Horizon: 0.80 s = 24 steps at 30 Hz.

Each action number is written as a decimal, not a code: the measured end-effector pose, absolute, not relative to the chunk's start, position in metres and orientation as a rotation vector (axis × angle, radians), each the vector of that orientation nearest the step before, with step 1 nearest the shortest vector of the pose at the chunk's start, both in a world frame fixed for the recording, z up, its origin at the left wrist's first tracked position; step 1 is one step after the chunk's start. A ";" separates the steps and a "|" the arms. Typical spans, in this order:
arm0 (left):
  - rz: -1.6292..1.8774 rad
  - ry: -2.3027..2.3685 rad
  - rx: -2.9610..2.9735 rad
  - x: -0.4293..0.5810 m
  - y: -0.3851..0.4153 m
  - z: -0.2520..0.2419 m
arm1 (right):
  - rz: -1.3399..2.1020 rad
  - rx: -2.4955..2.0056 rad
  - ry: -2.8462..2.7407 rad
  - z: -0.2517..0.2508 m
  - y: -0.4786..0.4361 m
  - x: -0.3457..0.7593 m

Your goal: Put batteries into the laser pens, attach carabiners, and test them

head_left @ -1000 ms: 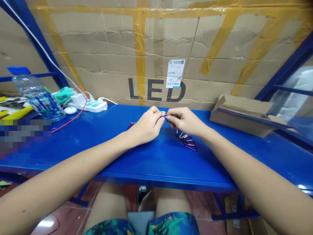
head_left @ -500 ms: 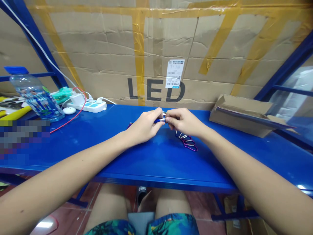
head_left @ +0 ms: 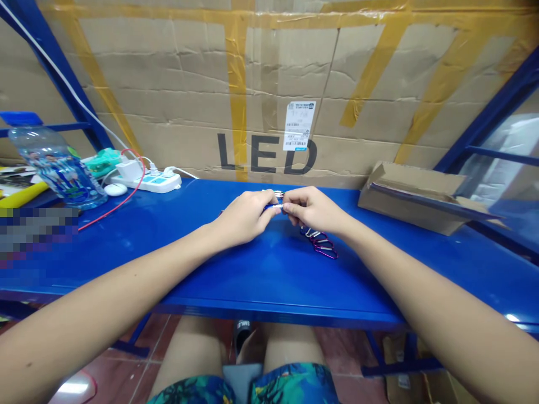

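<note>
My left hand [head_left: 248, 216] and my right hand [head_left: 314, 209] meet over the middle of the blue table, fingertips nearly touching. Between them is a blue carabiner [head_left: 273, 206], with a silver and dark piece [head_left: 278, 194] along its far side. Both hands pinch it, and the fingers cover much of its shape. Below my right hand, several purple and blue carabiners [head_left: 323, 246] with silver gates lie in an overlapping row on the table. A small dark purple thing, mostly hidden, peeks out behind my left wrist.
At the left stand a water bottle [head_left: 54, 163] and a white power strip [head_left: 158, 180] with plugs and a red cable [head_left: 126, 196]. An open cardboard box [head_left: 404, 199] sits at the back right. A large taped carton [head_left: 181, 101] marked LED rises behind the blue table [head_left: 261, 280].
The whole view has shifted slightly, so things sit a little further left. My fingers have moved only slightly around the blue carabiner, which both hands keep holding.
</note>
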State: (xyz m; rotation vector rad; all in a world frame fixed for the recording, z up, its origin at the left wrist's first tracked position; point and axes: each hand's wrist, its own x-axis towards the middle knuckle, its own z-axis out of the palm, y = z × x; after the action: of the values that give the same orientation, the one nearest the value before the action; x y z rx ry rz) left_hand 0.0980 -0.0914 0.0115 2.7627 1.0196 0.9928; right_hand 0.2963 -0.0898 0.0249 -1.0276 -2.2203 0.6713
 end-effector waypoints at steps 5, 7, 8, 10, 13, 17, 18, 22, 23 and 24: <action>0.957 0.987 2.889 0.098 -0.094 0.012 | 0.854 -1.010 -2.147 0.027 -0.091 0.297; 0.933 0.985 2.943 0.098 -0.095 0.012 | 0.945 -0.998 -2.099 0.027 -0.090 0.297; 0.920 0.986 2.967 0.098 -0.095 0.012 | 0.988 -0.994 -2.071 0.027 -0.089 0.297; 0.903 0.984 3.014 0.099 -0.096 0.011 | 1.063 -0.990 -2.016 0.026 -0.088 0.298; 0.899 0.967 3.089 0.099 -0.095 0.010 | 1.168 -0.981 -1.942 0.026 -0.087 0.298; 0.918 0.940 3.159 0.098 -0.094 0.009 | 1.324 -0.922 -1.831 0.024 -0.088 0.298; 0.925 0.936 3.165 0.097 -0.093 0.009 | 1.344 -0.913 -1.816 0.024 -0.088 0.297; 0.973 0.958 3.130 0.095 -0.090 0.010 | 1.228 -0.929 -1.925 0.028 -0.090 0.297; 1.005 0.976 3.103 0.095 -0.089 0.011 | 1.147 -0.952 -1.984 0.031 -0.090 0.298; 1.050 0.996 3.070 0.094 -0.087 0.012 | 1.050 -0.989 -2.042 0.034 -0.090 0.300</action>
State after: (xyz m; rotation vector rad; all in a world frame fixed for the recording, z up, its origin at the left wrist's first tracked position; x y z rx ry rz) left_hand 0.0940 -0.0875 0.0119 3.0704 0.9964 1.0499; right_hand 0.3004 -0.0902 0.0344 -0.9890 -2.0421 1.0497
